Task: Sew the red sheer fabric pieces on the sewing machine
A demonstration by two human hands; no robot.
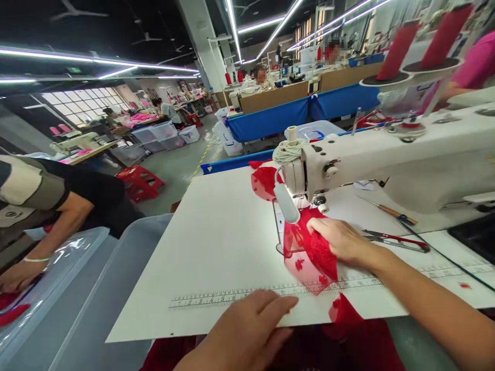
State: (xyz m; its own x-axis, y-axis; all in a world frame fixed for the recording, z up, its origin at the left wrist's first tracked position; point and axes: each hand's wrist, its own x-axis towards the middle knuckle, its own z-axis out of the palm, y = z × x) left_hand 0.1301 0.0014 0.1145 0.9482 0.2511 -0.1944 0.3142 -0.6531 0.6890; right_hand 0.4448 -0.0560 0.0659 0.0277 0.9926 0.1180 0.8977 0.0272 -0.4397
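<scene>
A piece of red sheer lace fabric (309,247) lies on the white sewing table, partly under the needle area of the sewing machine (296,178). My right hand (336,239) is closed on its right side, close to the presser area. Over the table's front edge is my left hand (251,322), fingers stretched out and holding nothing visible. More red fabric (351,319) hangs over that edge between my arms. Behind the machine head, another red piece (266,183) rests on the tabletop.
Right of my hand lie thread snips (398,240) and a wooden-handled awl (390,212). A printed ruler (216,300) runs along the table front. Red thread cones (400,51) stand behind the machine. At left, a co-worker's arm (73,216) reaches into a plastic bin (88,252).
</scene>
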